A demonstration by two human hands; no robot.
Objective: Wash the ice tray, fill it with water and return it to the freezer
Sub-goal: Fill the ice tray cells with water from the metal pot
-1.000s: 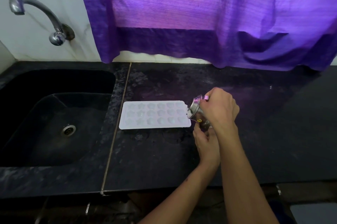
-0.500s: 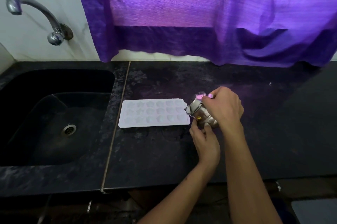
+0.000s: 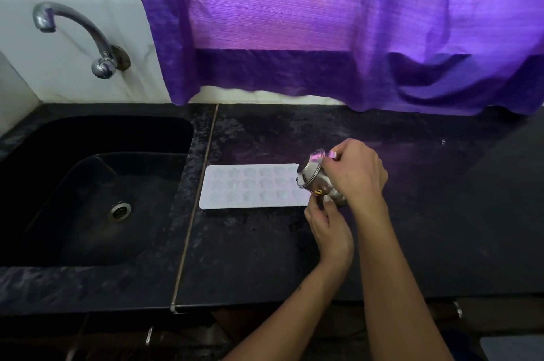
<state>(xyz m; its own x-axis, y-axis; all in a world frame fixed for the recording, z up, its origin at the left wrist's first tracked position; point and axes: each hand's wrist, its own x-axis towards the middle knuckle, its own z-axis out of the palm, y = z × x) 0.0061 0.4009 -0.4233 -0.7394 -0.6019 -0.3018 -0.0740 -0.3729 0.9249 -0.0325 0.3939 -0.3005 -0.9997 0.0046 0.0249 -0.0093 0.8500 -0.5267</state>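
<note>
Head view: ice tray (image 3: 253, 187) lies just left of both hands.

Light: dim overall, daylight glowing through the purple curtain (image 3: 294, 22) at the back.
Tint: violet cast on the counter (image 3: 412, 184) and the ice tray (image 3: 250, 187).
Shadows: the sink (image 3: 88, 184) nearly black, detail lost.
Glare: small highlights on the tap (image 3: 73, 25).
Distortion: wide-angle bending at the edges.
Focus: soft, slightly grainy.

Probably home kitchen: sink (image 3: 97, 199), tap (image 3: 73, 34), dark counter (image 3: 412, 213).
</note>
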